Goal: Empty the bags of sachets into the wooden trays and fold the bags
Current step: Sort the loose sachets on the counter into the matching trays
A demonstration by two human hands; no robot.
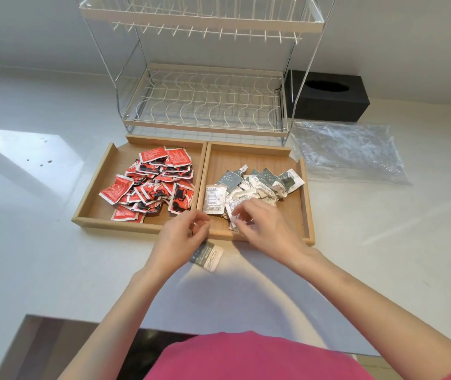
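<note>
Grey sachets [257,187] piled in the right tray [308,198]; one stray [209,257] on the counter at 6 o'clock, under the left hand [183,237]. Left hand's grip unclear; right hand [262,226] pinches a sachet. Risk: stray overlooked, hidden under the palm; bag [350,152] at 2 o'clock unfolded.

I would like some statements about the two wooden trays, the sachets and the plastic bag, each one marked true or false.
1. The red sachets lie in the left wooden tray. True.
2. The right wooden tray holds no sachets. False: a pile of grey and white sachets lies in it.
3. One grey and white sachet lies on the white counter, outside the trays. True.
4. The clear plastic bag lies inside the white wire dish rack. False: it lies on the counter, to the right of the rack.
5. The black tissue box stands left of the rack. False: it stands to its right.
</note>
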